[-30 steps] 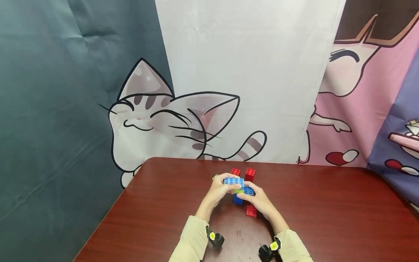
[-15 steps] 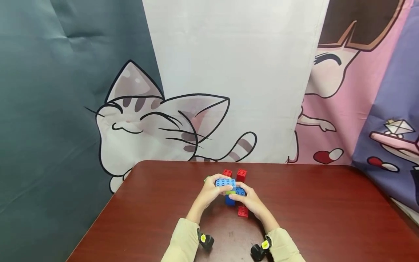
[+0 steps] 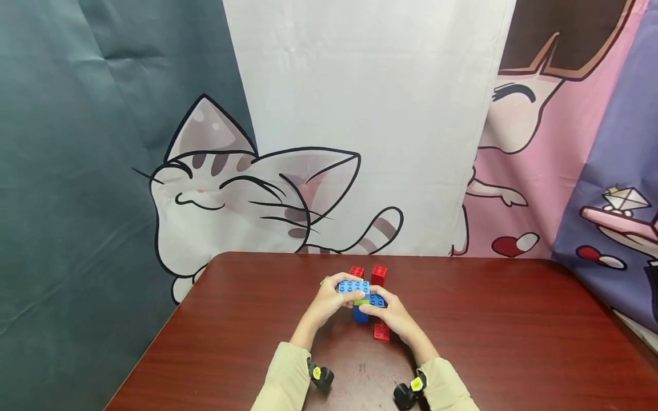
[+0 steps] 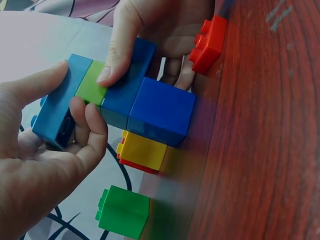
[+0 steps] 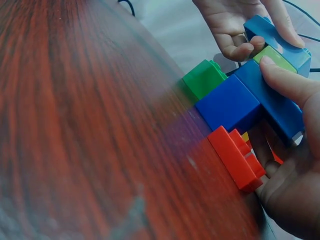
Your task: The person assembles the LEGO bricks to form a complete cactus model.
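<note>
Step in hand: seating bricks into the brick assembly (image 3: 361, 294). The left hand (image 3: 329, 301) grips its light-blue end; the right hand (image 3: 393, 314) pinches the blue brick beside it. The assembly sits between both grips, on the surface (image 3: 514, 342). Next move likely calls for firm, aligned downward pressure.

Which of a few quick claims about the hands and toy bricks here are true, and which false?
1. Both hands grip the brick stack. True: the left hand and right hand hold it together.
2. A flat red brick lies on the table. True.
3. The green brick is pinched by the right hand. False: no hand touches it.
4. The stack's top bricks are yellow. False: they are light blue.
5. Two red bricks stand beyond the hands. True.
</note>
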A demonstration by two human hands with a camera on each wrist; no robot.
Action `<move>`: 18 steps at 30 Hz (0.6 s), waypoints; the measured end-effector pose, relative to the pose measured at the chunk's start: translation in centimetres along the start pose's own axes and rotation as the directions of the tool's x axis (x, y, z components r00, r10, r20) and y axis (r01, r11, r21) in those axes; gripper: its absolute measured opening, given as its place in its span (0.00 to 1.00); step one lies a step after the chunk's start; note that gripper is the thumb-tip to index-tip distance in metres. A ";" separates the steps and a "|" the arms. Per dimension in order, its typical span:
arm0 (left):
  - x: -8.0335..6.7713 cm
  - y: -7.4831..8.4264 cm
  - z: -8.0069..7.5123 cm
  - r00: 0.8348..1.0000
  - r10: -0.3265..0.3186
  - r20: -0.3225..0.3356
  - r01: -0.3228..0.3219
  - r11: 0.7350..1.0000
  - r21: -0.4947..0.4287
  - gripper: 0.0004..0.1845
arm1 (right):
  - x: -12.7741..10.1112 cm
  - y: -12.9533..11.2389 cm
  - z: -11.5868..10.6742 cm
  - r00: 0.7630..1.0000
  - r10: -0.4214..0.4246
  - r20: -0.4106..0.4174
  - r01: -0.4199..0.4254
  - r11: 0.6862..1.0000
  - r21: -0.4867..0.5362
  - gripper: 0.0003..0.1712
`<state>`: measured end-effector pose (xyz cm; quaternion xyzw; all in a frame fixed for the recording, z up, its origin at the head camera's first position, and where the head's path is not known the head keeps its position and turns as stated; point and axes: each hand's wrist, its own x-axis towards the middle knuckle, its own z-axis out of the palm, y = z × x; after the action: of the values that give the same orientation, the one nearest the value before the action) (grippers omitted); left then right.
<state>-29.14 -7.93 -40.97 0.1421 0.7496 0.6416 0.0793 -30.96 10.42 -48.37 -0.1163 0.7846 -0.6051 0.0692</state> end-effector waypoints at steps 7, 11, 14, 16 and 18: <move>1.4 -2.4 -0.2 1.000 -0.003 0.000 0.003 1.000 -0.002 0.20 | -0.2 0.0 0.1 1.000 0.000 0.001 0.000 1.000 0.016 0.24; 1.6 -2.8 -0.3 1.000 0.017 0.006 -0.017 1.000 -0.001 0.20 | -0.2 -0.1 0.1 1.000 0.001 0.009 -0.002 1.000 0.024 0.24; 1.6 -2.8 -0.4 0.999 0.034 0.014 -0.034 0.999 0.007 0.20 | -0.2 -0.2 0.0 1.000 0.000 0.012 -0.001 1.000 0.026 0.24; 1.6 -2.7 -0.5 0.999 0.045 0.017 -0.045 0.999 0.022 0.19 | -0.3 -0.3 0.0 1.000 -0.003 0.014 0.002 1.000 0.019 0.25; 1.5 -2.7 -0.6 0.999 0.049 0.017 -0.049 0.998 0.044 0.19 | -0.3 -0.4 0.0 1.000 0.001 0.013 -0.001 1.000 0.011 0.24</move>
<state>-31.05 -8.33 -43.42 0.1672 0.7592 0.6255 0.0662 -30.59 10.42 -47.98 -0.1195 0.7808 -0.6087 0.0754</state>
